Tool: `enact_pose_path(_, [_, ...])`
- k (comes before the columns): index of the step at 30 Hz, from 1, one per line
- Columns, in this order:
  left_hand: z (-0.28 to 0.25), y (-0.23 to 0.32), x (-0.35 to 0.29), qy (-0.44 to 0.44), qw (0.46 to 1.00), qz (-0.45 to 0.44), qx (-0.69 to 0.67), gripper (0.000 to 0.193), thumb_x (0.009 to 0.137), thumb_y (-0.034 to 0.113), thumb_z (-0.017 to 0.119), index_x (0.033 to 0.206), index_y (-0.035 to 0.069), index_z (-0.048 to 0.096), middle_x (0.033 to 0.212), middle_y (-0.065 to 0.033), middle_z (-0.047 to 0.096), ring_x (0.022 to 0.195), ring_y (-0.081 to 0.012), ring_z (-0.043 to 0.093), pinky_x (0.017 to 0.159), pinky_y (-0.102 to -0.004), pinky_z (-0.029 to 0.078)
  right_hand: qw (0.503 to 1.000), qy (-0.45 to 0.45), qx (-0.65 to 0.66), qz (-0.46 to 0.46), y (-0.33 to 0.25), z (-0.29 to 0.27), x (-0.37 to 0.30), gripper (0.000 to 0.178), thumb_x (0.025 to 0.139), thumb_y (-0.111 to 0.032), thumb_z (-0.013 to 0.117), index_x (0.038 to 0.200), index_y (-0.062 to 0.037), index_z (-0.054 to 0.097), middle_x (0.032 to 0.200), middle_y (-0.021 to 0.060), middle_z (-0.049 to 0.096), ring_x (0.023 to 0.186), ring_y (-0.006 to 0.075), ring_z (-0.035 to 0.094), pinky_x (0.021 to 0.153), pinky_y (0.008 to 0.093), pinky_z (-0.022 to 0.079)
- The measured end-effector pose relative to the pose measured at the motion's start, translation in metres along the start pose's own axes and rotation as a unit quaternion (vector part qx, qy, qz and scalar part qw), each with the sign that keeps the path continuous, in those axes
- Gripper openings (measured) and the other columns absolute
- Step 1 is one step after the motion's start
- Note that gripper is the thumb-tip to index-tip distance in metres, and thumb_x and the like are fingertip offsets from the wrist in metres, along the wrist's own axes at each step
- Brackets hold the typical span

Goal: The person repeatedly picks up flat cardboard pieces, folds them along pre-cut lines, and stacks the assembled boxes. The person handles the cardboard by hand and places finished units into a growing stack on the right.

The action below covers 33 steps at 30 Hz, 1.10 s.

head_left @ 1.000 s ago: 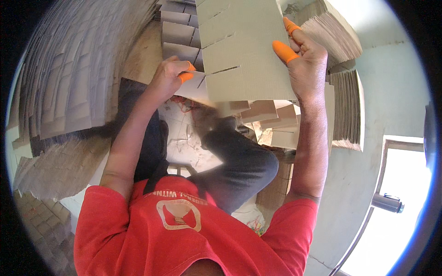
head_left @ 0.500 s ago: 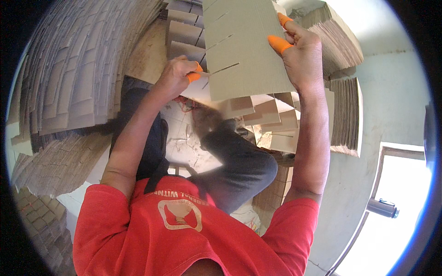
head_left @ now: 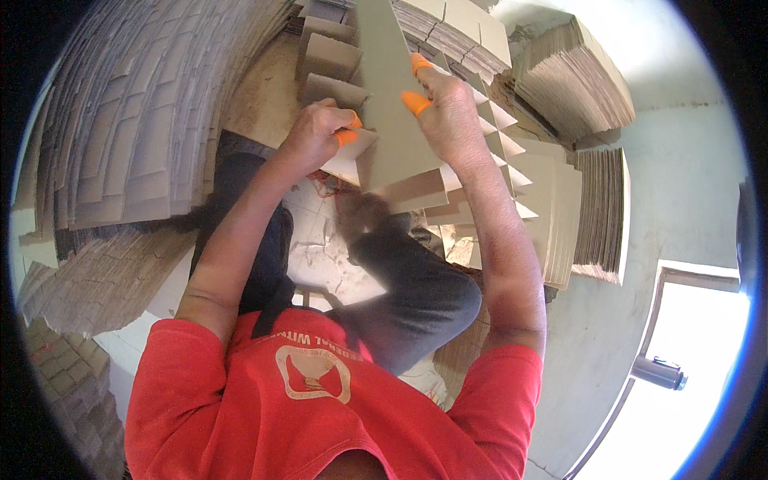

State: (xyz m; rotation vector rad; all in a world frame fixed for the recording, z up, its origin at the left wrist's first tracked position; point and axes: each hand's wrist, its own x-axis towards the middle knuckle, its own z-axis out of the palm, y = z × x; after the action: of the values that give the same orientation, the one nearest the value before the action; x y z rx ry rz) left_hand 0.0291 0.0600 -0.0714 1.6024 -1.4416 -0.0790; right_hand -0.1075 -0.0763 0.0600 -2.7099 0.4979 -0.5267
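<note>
A long slotted cardboard strip [head_left: 388, 120] stands on edge in front of me, tilted toward upright. My right hand [head_left: 452, 108], with orange finger covers on thumb and forefinger, is closed on its right side. On the strip's left, my left hand [head_left: 316, 138] wears the same orange covers and pinches the edge of a smaller cardboard piece [head_left: 344, 166] that meets the strip. Crossed pieces of a cardboard divider grid [head_left: 506, 144] show beyond my right wrist. More upright divider pieces [head_left: 334, 58] stand along the strip's left side. Where the slots join is hidden.
A tall cardboard stack [head_left: 136, 120] fills the left. Flat slotted sheets [head_left: 464, 28] lie piled at the back. Further bundles [head_left: 572, 76] and a sheet stack [head_left: 602, 208] stand at the right by the pale wall [head_left: 680, 152]. My bent legs [head_left: 416, 296] are below the work.
My right hand has moved left and slightly down, turning the strip from facing me broadly to standing on edge. The grid behind it has come into view. My left hand has barely moved.
</note>
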Motion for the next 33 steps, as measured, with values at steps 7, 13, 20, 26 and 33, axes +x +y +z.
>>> enact_pose_path(7, [-0.001, 0.001, 0.002, 0.001, 1.0, -0.007, -0.031, 0.015, 0.072, 0.0, 0.071, 0.086, 0.002, 0.067, 0.076, -0.0196, 0.059, 0.077, -0.0381, 0.06, 0.067, -0.0453, 0.048, 0.999, 0.015, 0.001, -0.051, 0.004, 0.001, 0.011, 0.03, 0.08, -0.003, 0.07, 0.108, 0.0045, 0.061, 0.08, 0.0243, 0.062, 0.072, 0.0325, 0.062, 0.068, 0.037, 0.05])
enact_pose_path(13, [0.003, -0.002, 0.004, 0.004, 1.0, -0.014, 0.0, 0.018, 0.072, -0.001, 0.074, 0.088, -0.002, 0.067, 0.082, -0.0164, 0.068, 0.078, -0.0337, 0.063, 0.071, -0.0419, 0.052, 1.0, 0.014, -0.018, -0.01, -0.002, -0.001, 0.014, 0.031, 0.08, -0.004, 0.07, 0.11, 0.0029, 0.063, 0.09, 0.0266, 0.066, 0.084, 0.037, 0.067, 0.073, 0.0397, 0.052])
enact_pose_path(20, [0.0, 0.002, 0.003, 0.008, 0.999, -0.03, -0.032, 0.015, 0.073, 0.0, 0.072, 0.087, 0.003, 0.068, 0.076, -0.0185, 0.059, 0.075, -0.0375, 0.061, 0.067, -0.045, 0.048, 0.996, -0.085, -0.006, 0.006, 0.01, 0.022, 0.001, 0.031, 0.08, -0.004, 0.069, 0.11, 0.0006, 0.064, 0.091, 0.027, 0.066, 0.083, 0.039, 0.066, 0.076, 0.0405, 0.052])
enact_pose_path(26, [-0.004, 0.003, 0.003, -0.028, 0.999, -0.012, 0.03, 0.028, 0.072, 0.001, 0.075, 0.1, 0.0, 0.067, 0.097, -0.0162, 0.066, 0.09, -0.0329, 0.062, 0.078, -0.041, 0.051, 0.998, -0.052, -0.043, -0.014, 0.02, 0.059, -0.009, 0.015, 0.079, -0.005, 0.064, 0.092, -0.0038, 0.071, 0.086, 0.0207, 0.067, 0.083, 0.0383, 0.067, 0.077, 0.0474, 0.054])
enact_pose_path(33, [-0.002, 0.035, 0.012, -0.122, 0.949, 0.138, 0.254, 0.072, 0.069, 0.018, 0.078, 0.133, 0.001, 0.05, 0.146, -0.0145, 0.043, 0.142, -0.0285, 0.031, 0.117, -0.0529, 0.019, 0.958, 0.228, -0.147, 0.091, 0.072, 0.025, -0.037, 0.031, 0.087, -0.02, 0.068, 0.115, -0.0066, 0.066, 0.09, 0.018, 0.069, 0.086, 0.0355, 0.067, 0.075, 0.0437, 0.053])
